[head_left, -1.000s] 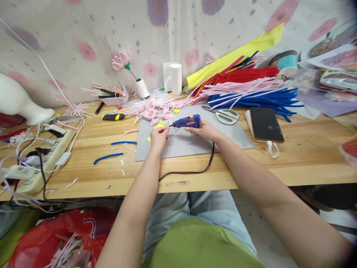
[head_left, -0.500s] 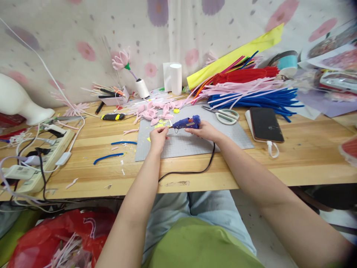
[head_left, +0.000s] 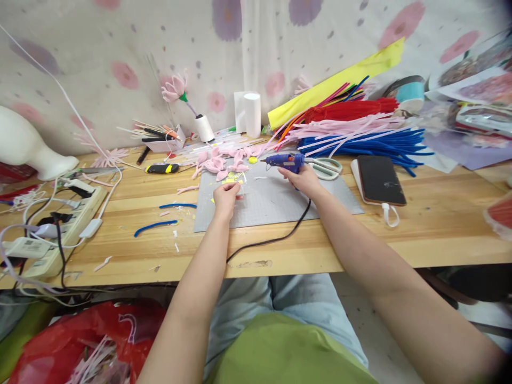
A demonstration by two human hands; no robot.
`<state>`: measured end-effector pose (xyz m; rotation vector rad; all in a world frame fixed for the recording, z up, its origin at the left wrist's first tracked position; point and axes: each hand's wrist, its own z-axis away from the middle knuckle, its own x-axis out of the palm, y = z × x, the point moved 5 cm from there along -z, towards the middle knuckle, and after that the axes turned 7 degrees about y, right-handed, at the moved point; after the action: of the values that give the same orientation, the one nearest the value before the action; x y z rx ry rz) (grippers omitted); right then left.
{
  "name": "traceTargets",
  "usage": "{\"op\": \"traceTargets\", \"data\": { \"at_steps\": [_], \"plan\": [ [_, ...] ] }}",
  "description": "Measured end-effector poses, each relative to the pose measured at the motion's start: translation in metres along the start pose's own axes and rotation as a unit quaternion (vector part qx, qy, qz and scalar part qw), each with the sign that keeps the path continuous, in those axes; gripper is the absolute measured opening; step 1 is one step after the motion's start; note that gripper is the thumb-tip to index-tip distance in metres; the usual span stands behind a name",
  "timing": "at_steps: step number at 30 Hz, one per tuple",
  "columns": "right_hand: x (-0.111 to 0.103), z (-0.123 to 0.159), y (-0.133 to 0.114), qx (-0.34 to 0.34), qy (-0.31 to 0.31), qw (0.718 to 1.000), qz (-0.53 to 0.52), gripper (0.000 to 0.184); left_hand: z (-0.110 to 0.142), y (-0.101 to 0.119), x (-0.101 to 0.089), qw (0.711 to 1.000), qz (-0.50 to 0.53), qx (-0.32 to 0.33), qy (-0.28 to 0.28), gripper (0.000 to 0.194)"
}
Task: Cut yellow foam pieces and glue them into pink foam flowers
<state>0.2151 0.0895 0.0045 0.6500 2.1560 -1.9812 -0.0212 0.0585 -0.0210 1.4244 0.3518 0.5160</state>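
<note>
My right hand (head_left: 303, 180) is wrapped round a blue hot glue gun (head_left: 286, 161), its nozzle pointing left above the grey cutting mat (head_left: 272, 204). From the gun a black cord runs down over the table's front. My left hand (head_left: 226, 198) is pinched above the mat's left part; what lies between the fingertips is too small to make out. Just behind it are yellow scraps (head_left: 237, 178) and several pink fuzzy petal shapes (head_left: 216, 162). A small yellow disc (head_left: 253, 159) sits at the mat's back edge. Scissors (head_left: 326, 168) with pale green handles lie behind the right hand.
Bundles of blue (head_left: 360, 146), pink and red pipe cleaners (head_left: 352, 111) lie at the back right. A phone (head_left: 381, 179) rests on the right, a utility knife (head_left: 162, 168) on the left. Farther left is a power strip (head_left: 70, 229) with tangled cables. A pink flower (head_left: 175, 89) stands behind.
My right hand has drawn the glue gun away from the left hand, to the right and slightly back. My left hand has hardly moved and stays pinched.
</note>
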Motion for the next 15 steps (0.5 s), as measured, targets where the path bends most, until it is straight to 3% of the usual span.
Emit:
{"op": "traceTargets", "data": {
  "at_steps": [4, 9, 15],
  "plan": [
    [-0.004, -0.006, 0.009, 0.010, 0.045, 0.999, 0.023, 0.039, -0.001, -0.001, 0.000, 1.000, 0.011, -0.005, -0.003, 0.007],
    [-0.006, -0.011, 0.015, -0.013, 0.068, 0.997, 0.037, 0.039, 0.000, 0.000, 0.000, 1.000, 0.007, -0.010, -0.005, 0.010],
    [-0.006, -0.013, 0.020, 0.005, 0.092, 0.995, 0.048, 0.042, 0.002, 0.003, 0.000, 1.000, 0.006, -0.014, -0.009, 0.011]
  ]
}}
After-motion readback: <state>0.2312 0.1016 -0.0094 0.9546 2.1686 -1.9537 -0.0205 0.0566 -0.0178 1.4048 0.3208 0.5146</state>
